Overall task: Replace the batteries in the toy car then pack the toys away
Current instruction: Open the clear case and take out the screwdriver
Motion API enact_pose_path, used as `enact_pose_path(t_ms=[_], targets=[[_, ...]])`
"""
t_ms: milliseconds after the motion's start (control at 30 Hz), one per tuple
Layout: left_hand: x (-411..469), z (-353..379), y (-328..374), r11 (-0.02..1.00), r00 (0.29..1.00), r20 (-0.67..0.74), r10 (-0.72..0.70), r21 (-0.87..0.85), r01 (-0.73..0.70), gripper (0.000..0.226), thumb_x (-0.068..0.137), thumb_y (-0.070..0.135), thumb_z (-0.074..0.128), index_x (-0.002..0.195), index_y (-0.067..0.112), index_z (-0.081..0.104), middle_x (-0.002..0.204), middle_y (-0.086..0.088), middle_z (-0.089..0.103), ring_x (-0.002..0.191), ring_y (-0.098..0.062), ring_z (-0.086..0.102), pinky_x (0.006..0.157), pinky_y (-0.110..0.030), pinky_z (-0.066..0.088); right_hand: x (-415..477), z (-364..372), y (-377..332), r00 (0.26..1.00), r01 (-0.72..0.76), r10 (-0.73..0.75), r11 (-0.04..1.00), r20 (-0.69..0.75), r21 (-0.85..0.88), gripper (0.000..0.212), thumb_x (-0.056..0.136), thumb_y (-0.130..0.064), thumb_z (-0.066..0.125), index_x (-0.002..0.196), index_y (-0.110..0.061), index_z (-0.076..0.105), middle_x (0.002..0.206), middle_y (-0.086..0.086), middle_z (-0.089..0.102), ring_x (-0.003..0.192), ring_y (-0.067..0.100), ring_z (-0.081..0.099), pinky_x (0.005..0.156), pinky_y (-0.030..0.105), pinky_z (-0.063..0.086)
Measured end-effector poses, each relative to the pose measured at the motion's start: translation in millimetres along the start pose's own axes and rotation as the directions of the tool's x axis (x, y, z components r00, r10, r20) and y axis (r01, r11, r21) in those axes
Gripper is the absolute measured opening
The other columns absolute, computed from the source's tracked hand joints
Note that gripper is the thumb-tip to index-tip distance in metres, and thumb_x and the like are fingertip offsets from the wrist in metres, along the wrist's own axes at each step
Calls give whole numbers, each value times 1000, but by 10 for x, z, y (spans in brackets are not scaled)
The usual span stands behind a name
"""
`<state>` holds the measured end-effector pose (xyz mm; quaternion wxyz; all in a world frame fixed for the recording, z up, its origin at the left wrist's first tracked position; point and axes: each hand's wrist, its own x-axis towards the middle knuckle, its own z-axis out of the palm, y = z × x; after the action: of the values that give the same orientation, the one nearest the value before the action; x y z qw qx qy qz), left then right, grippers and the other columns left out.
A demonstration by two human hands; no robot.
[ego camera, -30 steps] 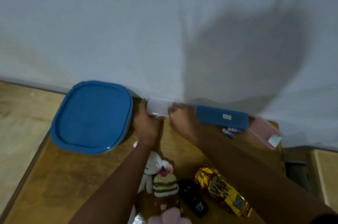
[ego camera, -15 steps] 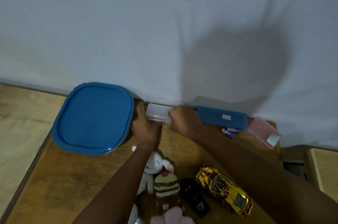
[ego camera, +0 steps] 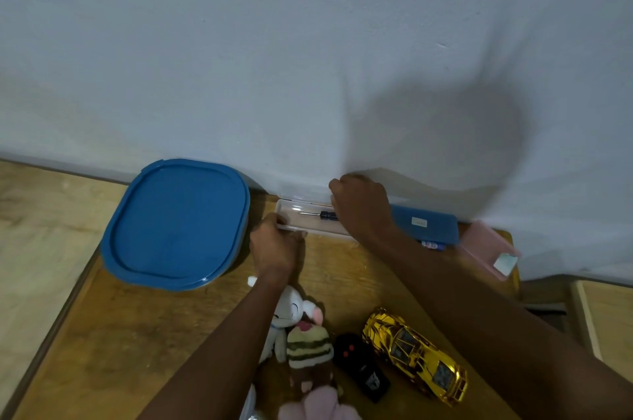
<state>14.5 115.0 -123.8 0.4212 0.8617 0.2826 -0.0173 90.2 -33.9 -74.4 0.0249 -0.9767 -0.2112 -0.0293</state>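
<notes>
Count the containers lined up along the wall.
4: blue-lidded tub leftmost, open clear case beside it, blue case next, pink box at the table's right corner.

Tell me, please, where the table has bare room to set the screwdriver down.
The widest bare patch is near-left on the table, bordered by the tub, the left edge and the plush toys. A smaller one lies mid-table, between the case and the car. The back edge is crowded: tub, case, blue box, batteries, pink box.
</notes>
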Motion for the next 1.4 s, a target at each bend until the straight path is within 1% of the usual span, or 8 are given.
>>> enact_pose_path(t_ms=[167,333,433,567,733,1067,1233,1400], targets=[[11,-10,-28,1000,1000,1,12,2,-12,38,78,20,85,111,13,69,110,-6,73,98,-15,66,81,-22,46,-24,70,64,998,-26,30,997,-57,68,23,67,-1,80,66,-14,61,59,1,56,52,19,55,44,24,43],[8,-17,-11,1000,1000,-2,4,0,-4,39,76,22,87,110,12,69,111,-7,73,93,-11,59,81,-22,45,-187,162,58,989,100,-87,990,-123,103,6,80,-12,74,84,-13,69,82,4,68,74,23,64,52,30,51],[14,-27,-4,1000,1000,7,1,-3,-1,41,75,23,88,111,12,69,112,-8,74,102,-18,66,84,-22,45,-244,236,18,995,90,-85,988,-45,125,4,89,-17,67,91,-14,70,84,3,67,76,22,63,57,31,50],[8,-39,5,1000,1000,13,1,-20,-1,44,72,27,89,110,12,71,110,-7,74,93,-10,59,83,-22,45,-234,329,-8,997,50,-53,997,51,64,13,93,-20,61,96,-16,73,83,2,67,78,21,63,57,28,33],[28,-56,9,1000,1000,-5,9,-23,-9,46,75,35,87,112,11,72,112,-5,73,97,-10,56,83,-24,43,-184,391,-36,994,24,-27,999,104,27,16,95,-21,58,97,-18,74,84,1,68,79,22,66,59,28,35],[14,-45,34,1000,1000,21,-23,15,23,42,78,32,85,112,11,71,113,-8,73,105,-18,66,84,-28,50,-124,372,-50,973,32,-29,999,228,-9,13,96,-16,58,98,-13,70,93,5,63,87,29,66,67,33,37],[23,-66,95,996,997,78,-24,90,17,43,83,32,81,119,11,68,118,-10,71,111,-24,65,83,-28,48,-177,267,-34,979,-107,74,979,189,175,15,92,-24,64,102,-16,73,94,2,61,83,25,65,70,35,51],[-130,-104,218,976,992,107,72,196,-92,51,82,35,78,127,16,63,129,-8,64,117,-28,60,93,-42,55,-543,92,146,984,-174,172,905,40,388,14,86,-30,67,95,-19,70,87,-7,52,81,12,51,60,26,36]])
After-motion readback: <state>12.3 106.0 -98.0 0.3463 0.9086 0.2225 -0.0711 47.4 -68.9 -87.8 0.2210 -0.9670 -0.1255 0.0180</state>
